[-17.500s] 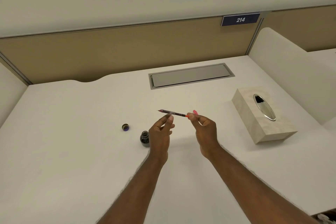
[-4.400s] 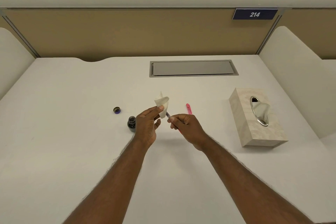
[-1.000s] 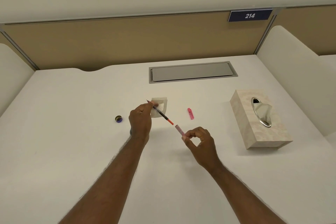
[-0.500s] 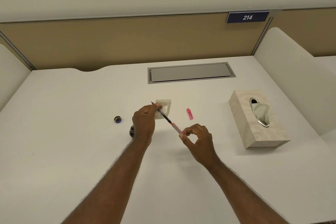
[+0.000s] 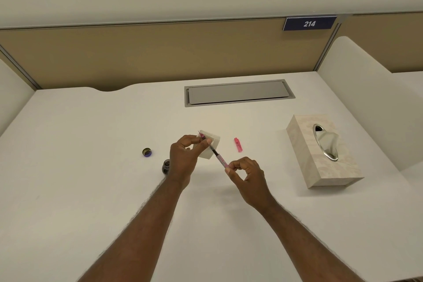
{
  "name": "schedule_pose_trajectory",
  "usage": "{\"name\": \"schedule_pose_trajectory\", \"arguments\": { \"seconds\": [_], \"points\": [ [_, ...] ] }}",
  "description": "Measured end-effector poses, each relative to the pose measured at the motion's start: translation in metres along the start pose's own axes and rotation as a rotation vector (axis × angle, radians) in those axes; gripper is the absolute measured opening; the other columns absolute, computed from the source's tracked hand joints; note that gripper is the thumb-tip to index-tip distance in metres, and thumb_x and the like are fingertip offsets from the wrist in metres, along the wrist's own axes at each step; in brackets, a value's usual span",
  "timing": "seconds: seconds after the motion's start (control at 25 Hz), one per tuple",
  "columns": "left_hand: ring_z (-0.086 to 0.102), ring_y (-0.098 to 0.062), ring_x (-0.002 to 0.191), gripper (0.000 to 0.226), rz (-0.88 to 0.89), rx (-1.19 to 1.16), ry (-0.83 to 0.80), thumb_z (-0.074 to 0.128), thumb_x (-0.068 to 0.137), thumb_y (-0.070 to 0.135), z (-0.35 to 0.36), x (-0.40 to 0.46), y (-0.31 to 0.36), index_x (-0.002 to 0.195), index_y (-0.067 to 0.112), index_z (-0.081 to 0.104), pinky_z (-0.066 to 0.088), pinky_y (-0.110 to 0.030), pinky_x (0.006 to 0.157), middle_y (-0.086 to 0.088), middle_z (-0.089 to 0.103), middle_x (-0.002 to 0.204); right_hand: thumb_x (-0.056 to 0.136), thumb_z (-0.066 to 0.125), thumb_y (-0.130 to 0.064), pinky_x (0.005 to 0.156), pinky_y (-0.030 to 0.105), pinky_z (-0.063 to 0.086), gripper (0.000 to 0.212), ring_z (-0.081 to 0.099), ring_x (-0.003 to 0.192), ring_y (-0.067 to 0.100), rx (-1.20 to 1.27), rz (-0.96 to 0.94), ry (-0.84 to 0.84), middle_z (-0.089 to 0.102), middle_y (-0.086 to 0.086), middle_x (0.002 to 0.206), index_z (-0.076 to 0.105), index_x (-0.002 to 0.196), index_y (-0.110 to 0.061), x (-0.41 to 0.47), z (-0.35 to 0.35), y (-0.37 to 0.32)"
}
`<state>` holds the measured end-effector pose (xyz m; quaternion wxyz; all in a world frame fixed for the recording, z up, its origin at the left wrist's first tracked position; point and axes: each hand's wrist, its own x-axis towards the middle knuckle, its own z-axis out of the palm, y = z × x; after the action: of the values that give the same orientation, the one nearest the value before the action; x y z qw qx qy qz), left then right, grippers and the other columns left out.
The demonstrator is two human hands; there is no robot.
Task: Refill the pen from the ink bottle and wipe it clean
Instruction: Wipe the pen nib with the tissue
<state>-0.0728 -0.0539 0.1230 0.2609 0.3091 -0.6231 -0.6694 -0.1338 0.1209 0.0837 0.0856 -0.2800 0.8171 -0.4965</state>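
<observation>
On the white desk [image 5: 91, 190], everything sits around one landmark, the marbled tissue box [image 5: 320, 167] at the right side with a tissue poking out of its oval slot. Behind the box and off to its left, a grey hatch [image 5: 238, 92] lies flush in the desktop, and above that, on the tan partition, hangs a blue plate reading 214 [image 5: 309, 23].

Well left of the box, the person's two forearms reach in from the near edge. The left hand [image 5: 185, 158] is curled, thumb and forefinger pinching the front end of the pen [image 5: 217, 155] against a folded white tissue [image 5: 211, 144], so that the nib just peeks out beyond the fingers. The right hand [image 5: 247, 174], nearer the box, pinches the pen's pink rear end between thumb and forefinger, the other fingers curled loosely. The pen runs slanted between the two hands, above the desk.

Between the hands and the box, a small pink cap [image 5: 238, 144] lies on the desk by itself. On the far side of the left hand from the box, the open ink bottle [image 5: 166, 166] stands upright, partly hidden by the wrist, and farther left still lies its round lid [image 5: 147, 152], well apart from the bottle.
</observation>
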Motion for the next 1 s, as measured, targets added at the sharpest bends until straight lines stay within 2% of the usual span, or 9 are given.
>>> {"name": "schedule_pose_trajectory", "arguments": {
  "seconds": [0.12, 0.28, 0.48, 0.68, 0.8, 0.88, 1.0],
  "points": [
    [0.062, -0.006, 0.081, 0.016, -0.041, -0.017, -0.035, 0.083, 0.075, 0.016, -0.0004, 0.0017, 0.0003, 0.086, 0.005, 0.077, 0.044, -0.016, 0.069, 0.004, 0.067, 0.086, 0.080, 0.055, -0.051, 0.088, 0.050, 0.044, 0.008, 0.053, 0.093, 0.002, 0.004, -0.002, -0.006, 0.062, -0.022, 0.085, 0.057, 0.075, -0.045, 0.0003, -0.0002, -0.0008],
    [0.061, 0.004, 0.073, 0.011, -0.051, 0.005, -0.052, 0.084, 0.074, 0.016, 0.0006, 0.0015, 0.0005, 0.081, 0.011, 0.077, 0.043, -0.007, 0.061, 0.005, 0.065, 0.084, 0.081, 0.054, -0.053, 0.088, 0.050, 0.044, 0.011, 0.054, 0.094, 0.003, 0.005, -0.006, -0.008, 0.062, -0.020, 0.086, 0.057, 0.076, -0.044, 0.0011, 0.0007, -0.0012],
    [0.061, 0.007, 0.072, 0.017, -0.053, 0.037, -0.059, 0.084, 0.073, 0.018, 0.0025, 0.0011, -0.0018, 0.086, 0.009, 0.078, 0.044, -0.007, 0.059, 0.005, 0.066, 0.087, 0.082, 0.055, -0.051, 0.088, 0.049, 0.044, 0.009, 0.054, 0.094, 0.003, -0.005, -0.003, -0.014, 0.062, -0.021, 0.086, 0.056, 0.076, -0.044, 0.0040, 0.0007, -0.0031],
    [0.060, 0.000, 0.077, 0.017, -0.076, 0.032, -0.060, 0.084, 0.074, 0.020, 0.0030, 0.0014, -0.0020, 0.087, 0.010, 0.079, 0.043, -0.013, 0.065, 0.007, 0.065, 0.087, 0.087, 0.063, -0.037, 0.090, 0.044, 0.040, 0.011, 0.052, 0.094, 0.000, -0.038, 0.021, -0.027, 0.062, -0.021, 0.087, 0.057, 0.078, -0.041, 0.0049, -0.0004, -0.0026],
    [0.060, -0.005, 0.080, 0.016, -0.094, 0.017, -0.067, 0.083, 0.075, 0.020, 0.0034, 0.0005, -0.0017, 0.086, 0.010, 0.079, 0.042, -0.019, 0.069, 0.007, 0.064, 0.087, 0.085, 0.060, -0.042, 0.089, 0.044, 0.042, 0.008, 0.053, 0.094, 0.001, -0.033, 0.025, -0.029, 0.062, -0.021, 0.088, 0.057, 0.078, -0.042, 0.0045, -0.0014, -0.0025],
    [0.060, -0.006, 0.081, 0.017, -0.103, 0.006, -0.072, 0.083, 0.075, 0.020, 0.0037, 0.0006, -0.0015, 0.087, 0.009, 0.079, 0.042, -0.021, 0.071, 0.006, 0.064, 0.087, 0.087, 0.061, -0.040, 0.088, 0.040, 0.040, 0.012, 0.052, 0.094, 0.001, -0.038, 0.022, -0.040, 0.062, -0.020, 0.088, 0.056, 0.077, -0.044, 0.0043, -0.0012, -0.0017],
    [0.060, -0.007, 0.083, 0.016, -0.112, 0.005, -0.083, 0.083, 0.076, 0.020, 0.0048, 0.0003, -0.0021, 0.087, 0.009, 0.080, 0.042, -0.023, 0.073, 0.005, 0.064, 0.089, 0.089, 0.063, -0.034, 0.084, 0.028, 0.031, 0.016, 0.051, 0.095, 0.000, -0.082, 0.005, -0.051, 0.061, -0.020, 0.089, 0.055, 0.078, -0.042, 0.0044, -0.0013, -0.0038]
  ]
}}
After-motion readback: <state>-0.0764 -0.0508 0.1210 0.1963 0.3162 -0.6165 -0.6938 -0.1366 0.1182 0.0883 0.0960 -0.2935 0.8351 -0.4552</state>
